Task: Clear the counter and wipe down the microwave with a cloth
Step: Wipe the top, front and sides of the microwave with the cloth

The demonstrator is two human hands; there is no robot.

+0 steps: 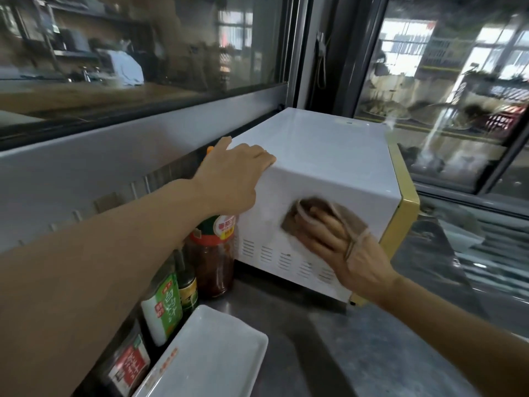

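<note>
Cloth [307, 213] under right hand [347, 249] on microwave [323, 156]

White microwave [320, 156] with yellow front trim; brown cloth [312, 207] under my fingers [329, 227]; grey surface [357, 353]; white tray [217, 356].

**Daylight from the far right, soft blur all round**

You are looking through a wide-angle lens: the window frame [171, 110] bows and the verticals lean toward the edges. Bright daylight comes through the glass [446, 81] at the far right, where the panes blow out to white. Reflections smear the left pane, so what lies behind it reads muddy. The microwave [323, 173] top catches even, soft light with no hard glare. Your right hand [340, 239] and the cloth [315, 213] are motion-blurred; your left hand [232, 179] is sharper. The surface [372, 339] shows dull sheen, with a shadow under the microwave. The near left corner is dim and soft.
</note>
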